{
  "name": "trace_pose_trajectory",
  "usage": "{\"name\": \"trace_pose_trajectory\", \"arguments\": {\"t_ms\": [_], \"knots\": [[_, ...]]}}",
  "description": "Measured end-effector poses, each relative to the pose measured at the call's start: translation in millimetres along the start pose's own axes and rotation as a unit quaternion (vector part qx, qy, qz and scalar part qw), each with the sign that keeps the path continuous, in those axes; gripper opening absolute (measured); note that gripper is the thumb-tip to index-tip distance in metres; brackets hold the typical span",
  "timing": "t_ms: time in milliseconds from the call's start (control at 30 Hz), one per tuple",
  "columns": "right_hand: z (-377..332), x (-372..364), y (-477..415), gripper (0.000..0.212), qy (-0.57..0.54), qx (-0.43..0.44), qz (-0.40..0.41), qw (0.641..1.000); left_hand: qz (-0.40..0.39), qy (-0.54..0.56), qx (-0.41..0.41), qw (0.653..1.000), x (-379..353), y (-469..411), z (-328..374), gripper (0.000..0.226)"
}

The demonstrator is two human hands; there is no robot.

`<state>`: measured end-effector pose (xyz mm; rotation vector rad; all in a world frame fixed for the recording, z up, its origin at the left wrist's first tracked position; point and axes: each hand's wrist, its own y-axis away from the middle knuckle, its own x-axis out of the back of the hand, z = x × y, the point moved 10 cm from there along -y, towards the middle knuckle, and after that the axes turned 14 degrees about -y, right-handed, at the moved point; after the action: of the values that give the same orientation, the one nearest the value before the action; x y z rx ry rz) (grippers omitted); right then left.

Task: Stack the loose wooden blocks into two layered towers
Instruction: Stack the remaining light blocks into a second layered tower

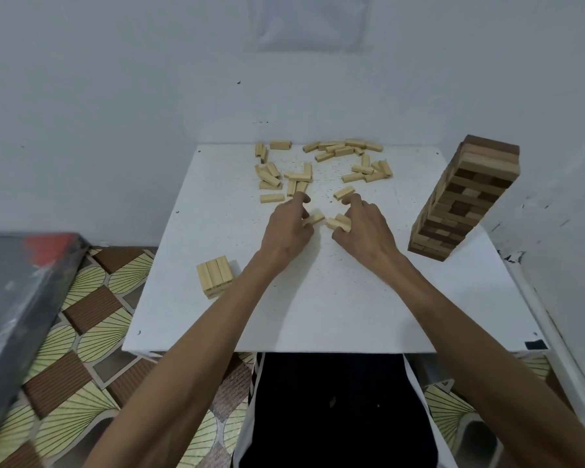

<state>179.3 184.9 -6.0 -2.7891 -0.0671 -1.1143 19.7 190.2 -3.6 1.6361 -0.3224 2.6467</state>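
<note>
Left of tower [463,197], left hand [289,231] pinching block [314,219], right hand [367,228] curled round two blocks [337,221], stack [215,274] farther left.

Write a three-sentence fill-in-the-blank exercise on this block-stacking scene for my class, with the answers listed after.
1. The tall tower of light and dark blocks stands on the table's ____ side.
2. The short stack near the table's left edge shows ____ blocks in its top layer.
3. The left hand and the right hand each grip pale blocks above the ____ table.

Answers: right; three; white
</note>
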Motion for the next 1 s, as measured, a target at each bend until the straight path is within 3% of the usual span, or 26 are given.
{"name": "trace_pose_trajectory", "arguments": {"t_ms": [167, 300, 433, 567, 633, 767, 1000], "knots": [[-7.6, -2.0, 48.6, 0.063, -0.028, 0.008, -0.024, 0.999, 0.054, 0.048, 0.007, 0.997, 1.4, 48.1, 0.7, 0.034], [-17.8, -19.3, 87.6, 0.074, -0.031, 0.030, -0.100, 0.994, 0.065, 0.061, 0.013, 0.996, 2.2, 80.6, -3.8, 0.035], [-17.9, -37.1, 107.5, 0.078, -0.059, 0.059, -0.139, 0.987, 0.004, 0.093, 0.019, 0.995, -5.3, 94.8, -7.5, 0.039], [-7.1, -22.9, 103.8, 0.077, -0.073, 0.060, -0.089, 0.992, -0.013, 0.043, -0.021, 0.999, -6.7, 107.1, -4.7, 0.050], [-1.3, -14.3, 99.8, 0.074, -0.031, 0.062, -0.078, 0.995, -0.006, -0.001, -0.015, 1.000, -3.1, 112.0, -6.8, 0.062], [9.7, -18.5, 92.4, 0.066, -0.010, 0.036, -0.147, 0.988, -0.055, -0.142, -0.019, 0.988, -6.7, 109.8, -6.3, 0.083], [-3.4, -32.0, 83.1, 0.057, -0.018, 0.043, -0.191, 0.980, -0.145, -0.105, -0.054, 0.982, -18.1, 99.0, 6.0, 0.062]]}}
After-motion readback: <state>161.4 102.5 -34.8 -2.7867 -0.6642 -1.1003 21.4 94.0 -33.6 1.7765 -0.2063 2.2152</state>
